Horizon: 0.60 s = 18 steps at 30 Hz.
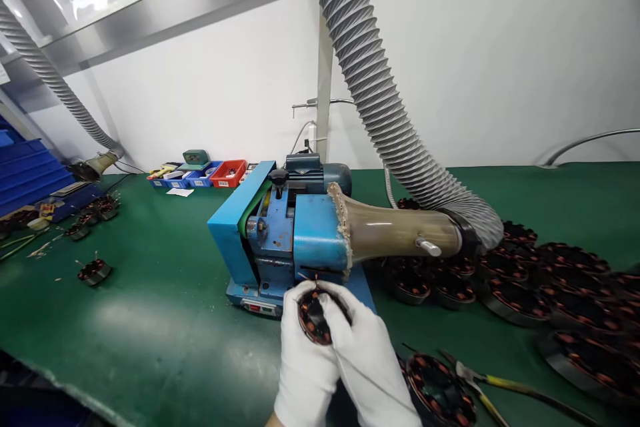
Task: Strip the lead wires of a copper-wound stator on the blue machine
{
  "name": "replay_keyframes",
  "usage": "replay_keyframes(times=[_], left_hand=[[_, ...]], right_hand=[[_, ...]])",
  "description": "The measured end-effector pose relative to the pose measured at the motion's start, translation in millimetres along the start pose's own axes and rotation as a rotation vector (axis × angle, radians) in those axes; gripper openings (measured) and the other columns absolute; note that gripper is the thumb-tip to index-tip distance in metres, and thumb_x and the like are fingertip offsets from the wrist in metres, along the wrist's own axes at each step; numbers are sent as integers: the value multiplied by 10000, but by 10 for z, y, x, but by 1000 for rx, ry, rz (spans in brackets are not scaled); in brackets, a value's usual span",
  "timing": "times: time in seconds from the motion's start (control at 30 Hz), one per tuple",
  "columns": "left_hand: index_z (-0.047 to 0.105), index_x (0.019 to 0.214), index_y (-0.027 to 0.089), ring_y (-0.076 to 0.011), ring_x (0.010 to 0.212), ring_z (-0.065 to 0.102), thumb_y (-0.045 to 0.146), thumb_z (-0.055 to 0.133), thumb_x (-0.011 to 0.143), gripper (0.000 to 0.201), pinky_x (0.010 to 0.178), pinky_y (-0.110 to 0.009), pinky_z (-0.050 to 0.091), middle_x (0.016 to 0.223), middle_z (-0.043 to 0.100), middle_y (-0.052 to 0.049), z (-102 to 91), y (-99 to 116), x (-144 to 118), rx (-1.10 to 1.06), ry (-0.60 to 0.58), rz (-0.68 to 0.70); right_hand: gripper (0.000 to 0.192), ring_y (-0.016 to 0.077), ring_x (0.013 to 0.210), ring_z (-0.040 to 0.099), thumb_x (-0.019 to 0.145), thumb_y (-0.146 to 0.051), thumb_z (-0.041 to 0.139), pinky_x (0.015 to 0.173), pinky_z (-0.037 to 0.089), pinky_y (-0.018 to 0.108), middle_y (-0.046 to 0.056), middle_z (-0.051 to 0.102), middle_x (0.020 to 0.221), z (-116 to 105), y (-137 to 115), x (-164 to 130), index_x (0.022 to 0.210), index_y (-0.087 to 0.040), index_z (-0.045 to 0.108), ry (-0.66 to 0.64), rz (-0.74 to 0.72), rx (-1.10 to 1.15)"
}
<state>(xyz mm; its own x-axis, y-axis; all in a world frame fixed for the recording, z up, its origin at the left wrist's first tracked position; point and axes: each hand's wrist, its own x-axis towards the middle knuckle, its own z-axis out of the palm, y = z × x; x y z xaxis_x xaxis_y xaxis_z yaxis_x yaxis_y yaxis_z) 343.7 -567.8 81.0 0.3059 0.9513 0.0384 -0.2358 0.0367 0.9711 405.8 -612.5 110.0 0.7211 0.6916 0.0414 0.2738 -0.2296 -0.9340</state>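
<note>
White-gloved left hand and right hand curl closed around a round black-and-copper coil-wound ring, coiled face tilted up, upper edge just before the blue metal machine.

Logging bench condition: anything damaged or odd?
Yes: the funnel has a ragged, crusty edge by the blue machine, unlike its smooth sides. Pale scraps also lie loose on the green table, far left.

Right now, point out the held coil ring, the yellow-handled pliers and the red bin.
Coil ring [313, 317]: head view, exposed dark face.
Pliers [501, 383]: head view, upper yellow handle.
Red bin [220, 180]: head view, front wall.
</note>
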Motion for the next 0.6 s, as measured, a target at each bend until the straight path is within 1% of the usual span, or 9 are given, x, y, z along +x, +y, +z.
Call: replay_keyframes(times=[0.07,0.17,0.27,0.4,0.5,0.53,0.6], left_hand=[[597,896,183,-228,882,669,178,752,516,410,806,-331,531,949,689,-95,61,44,71,-3,17,10],[595,894,173,-240,895,662,162,760,479,447,828,-344,523,952,681,-104,116,126,131,11,7,13],[589,875,175,-237,854,671,145,755,479,431,808,-347,527,906,690,-95,125,212,144,20,-15,-1],[573,856,182,-220,814,675,122,733,487,407,804,-342,524,864,694,-74,143,295,167,19,-43,-27],[567,895,182,-232,879,667,106,719,492,437,842,-346,510,932,685,-89,125,308,112,14,-36,-52],[565,895,187,-239,878,670,110,713,498,430,819,-345,518,930,683,-89,95,308,57,9,-41,-83],[572,890,205,-254,862,674,123,699,497,421,763,-343,532,921,677,-78,-16,310,-105,26,-75,-98]], right_hand=[[356,279,848,694,810,-407,443,790,544,381,108,756,911,15,-11,92,923,-200,711,21,-18,7],[338,264,788,696,807,-386,443,749,549,356,107,753,838,16,-43,175,883,-193,709,30,-20,11],[323,263,794,692,798,-364,437,764,538,361,107,749,832,-3,-86,200,855,-192,705,29,-8,2],[301,278,854,680,793,-341,440,808,517,385,111,743,855,-17,-156,224,836,-194,699,12,11,-22],[299,274,875,678,797,-330,441,828,514,385,111,740,884,-17,-152,133,873,-189,694,5,26,-12],[304,269,882,679,805,-337,442,830,518,379,106,739,901,-26,-128,63,904,-192,689,-2,32,4],[303,268,911,678,810,-389,482,844,525,370,94,740,940,-70,-52,-117,951,-212,684,-45,57,100]])
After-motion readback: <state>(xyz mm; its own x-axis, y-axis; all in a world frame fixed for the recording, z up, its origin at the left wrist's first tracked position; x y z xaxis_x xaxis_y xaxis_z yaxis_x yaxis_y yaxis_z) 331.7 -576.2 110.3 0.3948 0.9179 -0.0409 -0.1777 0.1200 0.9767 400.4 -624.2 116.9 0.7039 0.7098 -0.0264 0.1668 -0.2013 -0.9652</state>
